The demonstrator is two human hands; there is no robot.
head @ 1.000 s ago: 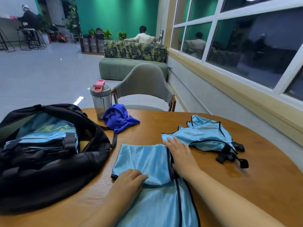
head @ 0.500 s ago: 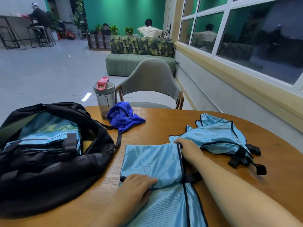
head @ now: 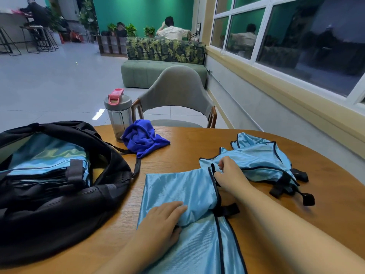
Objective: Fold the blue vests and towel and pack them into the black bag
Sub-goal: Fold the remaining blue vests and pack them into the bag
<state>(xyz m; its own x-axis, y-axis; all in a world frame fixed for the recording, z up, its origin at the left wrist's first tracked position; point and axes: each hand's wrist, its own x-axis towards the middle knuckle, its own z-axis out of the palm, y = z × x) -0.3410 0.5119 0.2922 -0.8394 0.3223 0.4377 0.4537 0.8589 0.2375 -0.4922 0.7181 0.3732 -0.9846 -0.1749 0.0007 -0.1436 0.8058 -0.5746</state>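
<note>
A light blue vest was spread on the near part of the wooden table, and its far half had been laid back over the near half, so the step in hand was judged to be the folding of this vest. The left hand was laid on the near edge of the folded flap, its fingers fairly straight on the cloth, with the thumb tucked at the fold; whether cloth was pinched under the thumb could not be told. The right hand was placed at the far right corner of the flap, where the black trim was pinched between curled fingers and thumb. The next move was judged to call for the corner to be drawn straight and the loose black strap at the right edge to be tucked in, so that a flat second fold could be made. Just beyond the right hand a second blue vest was left crumpled and unfolded. To the left, the black bag was seen open, with folded blue cloth already inside. Farther off, a dark blue towel was heaped unfolded beside a bottle.
</note>
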